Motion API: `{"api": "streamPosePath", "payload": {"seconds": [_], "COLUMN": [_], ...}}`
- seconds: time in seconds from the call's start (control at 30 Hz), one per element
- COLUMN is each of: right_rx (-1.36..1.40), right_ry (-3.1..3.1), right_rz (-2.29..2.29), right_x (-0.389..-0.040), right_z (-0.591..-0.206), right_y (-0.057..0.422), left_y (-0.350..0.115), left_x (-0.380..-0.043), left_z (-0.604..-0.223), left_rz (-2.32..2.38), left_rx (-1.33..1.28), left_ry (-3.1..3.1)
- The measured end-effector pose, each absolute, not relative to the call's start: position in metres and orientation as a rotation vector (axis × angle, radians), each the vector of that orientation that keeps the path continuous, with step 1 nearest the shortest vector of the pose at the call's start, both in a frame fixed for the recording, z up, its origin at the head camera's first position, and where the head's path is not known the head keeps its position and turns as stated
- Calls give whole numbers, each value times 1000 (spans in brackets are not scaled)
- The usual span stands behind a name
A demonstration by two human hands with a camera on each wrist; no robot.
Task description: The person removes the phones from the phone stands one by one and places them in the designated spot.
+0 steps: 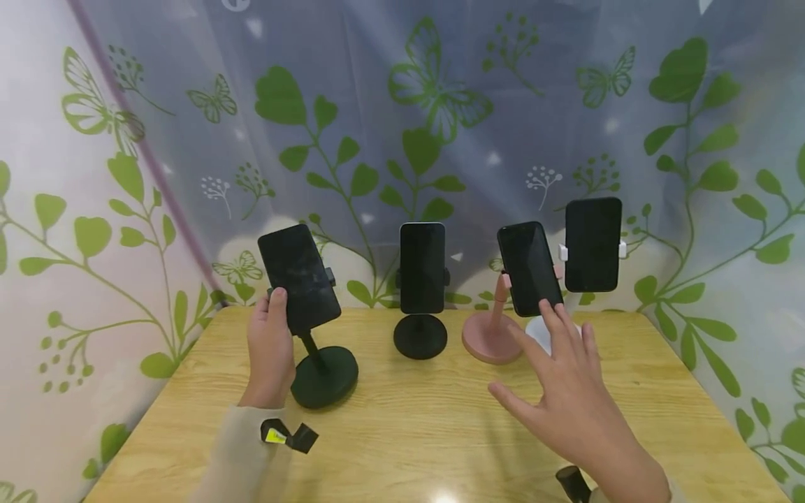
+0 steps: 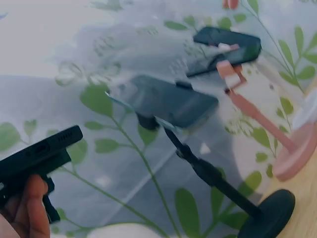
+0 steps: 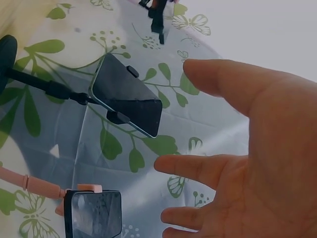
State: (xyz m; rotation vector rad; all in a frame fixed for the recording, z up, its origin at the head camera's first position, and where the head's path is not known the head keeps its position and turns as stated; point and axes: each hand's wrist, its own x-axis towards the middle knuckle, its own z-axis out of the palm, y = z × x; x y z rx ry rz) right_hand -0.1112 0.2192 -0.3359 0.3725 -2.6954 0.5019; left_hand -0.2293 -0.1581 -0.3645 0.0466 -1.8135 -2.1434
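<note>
My left hand (image 1: 270, 349) grips the left side of a black smartphone (image 1: 298, 279) in its clamp on a dark green phone stand (image 1: 323, 381), the thumb lying along the phone's edge. In the left wrist view, curled fingers sit under that phone (image 2: 42, 145) by the clamp. My right hand (image 1: 566, 384) is spread, holding nothing, before a pink phone stand (image 1: 490, 339) with a tilted smartphone (image 1: 530, 265). One fingertip overlaps that phone's lower edge; I cannot tell whether they touch. The right wrist view shows the hand's (image 3: 277, 129) fingers apart.
Between the hands, a black stand (image 1: 420, 339) carries an upright smartphone (image 1: 423, 269). Behind the pink stand, a white stand (image 1: 537, 332) holds another smartphone (image 1: 593, 244) higher up. All stand on a wooden table (image 1: 409, 426) against a leaf-patterned curtain (image 1: 352, 84).
</note>
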Motion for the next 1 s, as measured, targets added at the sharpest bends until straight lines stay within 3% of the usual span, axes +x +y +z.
{"api": "streamPosePath", "payload": {"seconds": [0.27, 0.5, 1.0], "right_rx": [406, 425, 464], "right_ry": [-2610, -2607, -2567], "right_rz": [507, 504, 485], "right_x": [-107, -105, -97], "right_z": [-335, -335, -333], "right_y": [220, 218, 217], "left_y": [-175, -173, -103], "left_x": [-194, -165, -123], "left_z": [-356, -355, -336], "left_rz": [-2020, -1669, -1930], "left_rx": [99, -75, -355], "left_ry": [-1801, -1922, -2171]}}
